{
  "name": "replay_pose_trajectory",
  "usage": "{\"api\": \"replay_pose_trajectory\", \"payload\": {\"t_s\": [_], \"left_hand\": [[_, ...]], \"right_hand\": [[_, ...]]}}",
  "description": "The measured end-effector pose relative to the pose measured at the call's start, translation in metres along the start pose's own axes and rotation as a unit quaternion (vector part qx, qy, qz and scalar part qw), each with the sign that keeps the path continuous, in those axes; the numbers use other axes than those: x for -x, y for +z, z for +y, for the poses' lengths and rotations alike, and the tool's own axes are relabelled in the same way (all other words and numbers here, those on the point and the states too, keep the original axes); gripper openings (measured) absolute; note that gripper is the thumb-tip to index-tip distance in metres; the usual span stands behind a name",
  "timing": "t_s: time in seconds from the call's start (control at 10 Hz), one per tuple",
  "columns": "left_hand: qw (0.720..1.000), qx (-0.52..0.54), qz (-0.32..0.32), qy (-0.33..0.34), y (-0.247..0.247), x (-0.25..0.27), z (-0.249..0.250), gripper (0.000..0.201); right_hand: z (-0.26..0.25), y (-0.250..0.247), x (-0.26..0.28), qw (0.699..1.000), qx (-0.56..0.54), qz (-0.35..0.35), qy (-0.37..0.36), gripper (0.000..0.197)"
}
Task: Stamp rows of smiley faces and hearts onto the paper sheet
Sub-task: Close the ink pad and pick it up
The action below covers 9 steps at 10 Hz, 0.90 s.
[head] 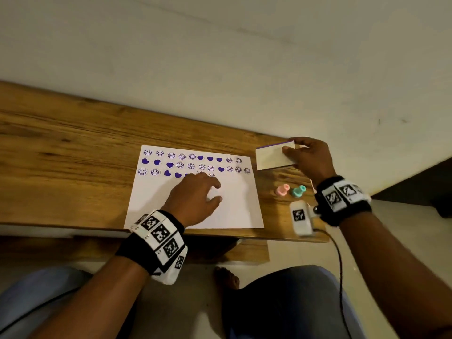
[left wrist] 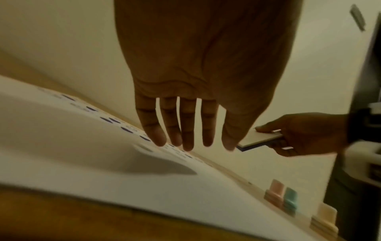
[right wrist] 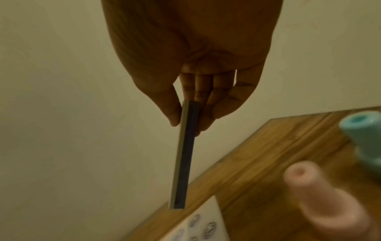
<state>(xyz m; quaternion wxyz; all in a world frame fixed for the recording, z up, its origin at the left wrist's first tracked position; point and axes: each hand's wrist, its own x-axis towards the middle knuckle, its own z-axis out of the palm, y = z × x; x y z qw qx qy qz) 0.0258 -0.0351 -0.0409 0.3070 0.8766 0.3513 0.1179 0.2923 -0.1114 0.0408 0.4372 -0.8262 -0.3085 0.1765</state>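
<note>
Wooden tabletop (head: 73, 133) bears a white paper sheet (head: 234, 204) stamped with purple smileys and hearts; no legible writing. Left hand (head: 195, 194) hovers with straight, spread fingers (left wrist: 186, 130), while the right hand (head: 310, 155) pinches a flat white purple-edged ink pad (head: 271, 156).

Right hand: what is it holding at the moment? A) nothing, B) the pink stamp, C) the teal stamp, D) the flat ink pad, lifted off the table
D: the right hand pinches the flat ink pad between thumb and fingers, clear of the table, while the pink stamp and teal stamp stand untouched on the wood.
</note>
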Motion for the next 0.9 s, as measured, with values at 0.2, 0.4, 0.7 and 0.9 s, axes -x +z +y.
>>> {"api": "replay_pose_trajectory", "payload": {"t_s": [0.2,0.4,0.7,0.9], "left_hand": [[0.985,-0.147,-0.088,0.003,0.002,-0.003,0.003,0.046],[0.984,-0.149,-0.094,-0.012,0.001,-0.002,0.005,0.047],[0.985,-0.143,-0.101,-0.01,0.0,-0.002,0.005,0.049],[0.987,-0.136,-0.079,0.031,-0.009,0.007,0.013,0.044]], "right_hand": [[0.046,-0.003,-0.063,0.986,0.083,-0.064,0.13,0.012],[0.066,-0.005,-0.079,0.964,0.2,-0.073,0.159,0.024],[0.055,-0.007,-0.076,0.941,0.319,-0.077,0.088,0.021],[0.03,-0.013,-0.052,0.945,0.32,-0.065,0.019,0.022]]}}
